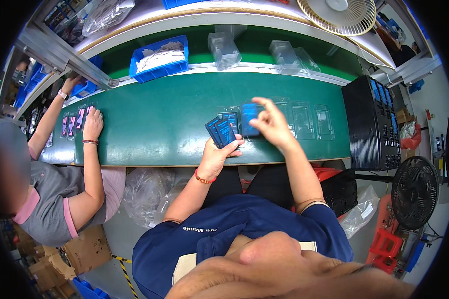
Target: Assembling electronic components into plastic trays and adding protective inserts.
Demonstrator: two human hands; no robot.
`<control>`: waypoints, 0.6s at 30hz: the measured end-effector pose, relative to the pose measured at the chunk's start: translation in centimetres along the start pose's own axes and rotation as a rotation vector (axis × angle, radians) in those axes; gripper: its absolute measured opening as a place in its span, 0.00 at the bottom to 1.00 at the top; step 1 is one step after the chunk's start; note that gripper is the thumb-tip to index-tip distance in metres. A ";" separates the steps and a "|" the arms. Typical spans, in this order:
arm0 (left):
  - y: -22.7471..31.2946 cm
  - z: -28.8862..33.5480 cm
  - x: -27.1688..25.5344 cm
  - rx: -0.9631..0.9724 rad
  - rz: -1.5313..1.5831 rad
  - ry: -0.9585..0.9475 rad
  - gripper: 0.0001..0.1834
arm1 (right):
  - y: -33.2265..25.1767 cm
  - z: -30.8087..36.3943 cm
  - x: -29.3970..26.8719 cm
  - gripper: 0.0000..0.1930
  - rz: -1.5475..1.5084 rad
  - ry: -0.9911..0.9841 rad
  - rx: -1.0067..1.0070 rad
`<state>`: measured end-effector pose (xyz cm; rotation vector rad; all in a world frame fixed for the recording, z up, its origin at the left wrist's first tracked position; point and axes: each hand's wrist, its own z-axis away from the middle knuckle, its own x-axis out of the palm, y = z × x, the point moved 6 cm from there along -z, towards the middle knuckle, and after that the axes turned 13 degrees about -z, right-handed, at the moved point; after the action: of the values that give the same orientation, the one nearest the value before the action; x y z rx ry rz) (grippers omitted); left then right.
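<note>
Nearest, a navy shirt (279, 209) is worn by the person, and a red beaded bracelet (204, 178) is worn on the left wrist. By the left hand (218, 155), a small fan of flat black-and-blue packets (220, 132) is grasped, the thumb being pressed over their lower ends; the fan is held tilted above the near part of the green tabletop (154, 119). By the right hand (273, 125), a single blue-faced packet (249, 118) is pinched at its right side between thumb and fingers; whether it is touched by anything beneath cannot be told.

Just beyond the fan, another dark packet (231, 117) is seen in a clear tray (228, 108). To the right, a row of clear plastic trays (303, 120) is laid out, ended at the right by a stack of black trays (364, 124). At the left, pink-and-black packs (71, 125) are lined up, one being touched by a co-worker's hand (93, 124).

Along the far side, a blue bin (159, 74) is filled with white slips (160, 56), and stacked clear trays (224, 51) are placed beside it. Above them, a white fan (338, 17) is stood on a shelf (224, 11).
</note>
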<state>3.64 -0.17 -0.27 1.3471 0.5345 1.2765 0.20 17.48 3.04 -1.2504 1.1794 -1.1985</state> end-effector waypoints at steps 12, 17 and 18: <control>-1.0 -0.6 1.1 -0.032 0.119 -0.098 0.23 | -1.5 1.0 -0.7 0.27 1.144 -0.096 -0.126; -1.1 -0.9 1.1 -0.013 0.079 -0.042 0.22 | -2.5 1.8 0.1 0.27 1.281 -0.055 -0.300; -1.1 -0.8 1.3 -0.013 0.078 -0.047 0.22 | -3.0 1.9 0.2 0.27 1.267 -0.023 -0.317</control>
<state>3.68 1.57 -1.02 1.3950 0.4448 1.3062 2.17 17.40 6.00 -0.4648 1.7488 -0.0494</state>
